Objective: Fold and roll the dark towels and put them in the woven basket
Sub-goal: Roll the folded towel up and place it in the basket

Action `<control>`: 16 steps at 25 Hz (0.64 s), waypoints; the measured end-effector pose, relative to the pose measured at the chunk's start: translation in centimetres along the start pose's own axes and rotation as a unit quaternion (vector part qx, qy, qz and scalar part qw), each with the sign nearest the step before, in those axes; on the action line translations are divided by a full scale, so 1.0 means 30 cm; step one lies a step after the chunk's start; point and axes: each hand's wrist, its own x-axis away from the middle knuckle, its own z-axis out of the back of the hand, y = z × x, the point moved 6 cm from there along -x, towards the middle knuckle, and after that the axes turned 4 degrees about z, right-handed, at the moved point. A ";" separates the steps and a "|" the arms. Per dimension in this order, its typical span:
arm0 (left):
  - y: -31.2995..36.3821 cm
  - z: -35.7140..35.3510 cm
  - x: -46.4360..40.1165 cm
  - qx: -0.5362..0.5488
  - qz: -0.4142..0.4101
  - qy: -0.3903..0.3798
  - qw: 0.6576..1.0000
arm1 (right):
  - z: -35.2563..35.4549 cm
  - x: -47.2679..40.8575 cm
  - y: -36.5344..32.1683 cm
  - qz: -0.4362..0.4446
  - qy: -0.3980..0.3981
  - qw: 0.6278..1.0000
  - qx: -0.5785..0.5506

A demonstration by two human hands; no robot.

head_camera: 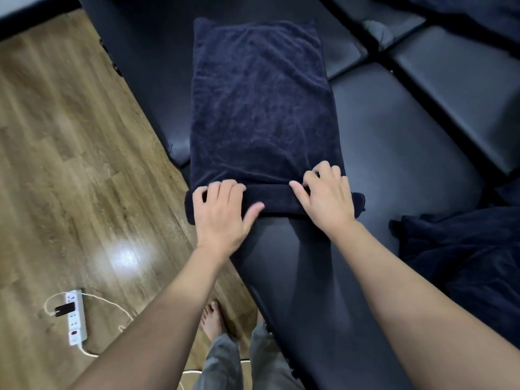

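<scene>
A dark folded towel (261, 102) is lying flat on a black padded table (394, 153), its long axis running from the person toward twelve o'clock, leaning a little toward eleven. Its near end is already turned over into a short roll (274, 202), and that roll's own axis is lying crosswise, from nine o'clock to three o'clock, square to the towel's length.

Both hands are sitting on the roll. The left hand (222, 212) is covering the nine o'clock end, palm down, fingers curving over the top of the roll and the thumb stretching toward the middle. The right hand (326, 198) is on the three o'clock end, its fingers bending over the roll's far edge and seeming to pinch the cloth there. Neither hand is nearer than the other; they are sharing the roll about evenly.

The flat, unrolled part is lying straight ahead of both hands at twelve o'clock, so I judge the rolling needs to go that way, with both ends kept level. More dark cloth (461, 257) is heaped at three o'clock on the table. The woven basket is not in view.
</scene>
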 end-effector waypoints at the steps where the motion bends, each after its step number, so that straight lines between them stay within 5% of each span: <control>1: -0.001 -0.012 0.027 -0.007 -0.010 0.003 1.000 | 0.004 -0.006 -0.007 0.007 0.014 1.000 0.020; 5: -0.042 -0.009 -0.019 -0.042 -0.076 0.002 0.996 | 0.014 0.094 -0.002 0.067 0.136 0.986 0.066; 9: -0.053 0.015 -0.022 -0.017 -0.044 -0.003 0.999 | -0.016 0.168 0.041 0.072 0.142 0.982 0.105; 16: -0.067 0.028 -0.131 0.035 0.099 -0.093 0.990 | 0.005 -0.039 0.056 0.080 -0.068 0.994 0.012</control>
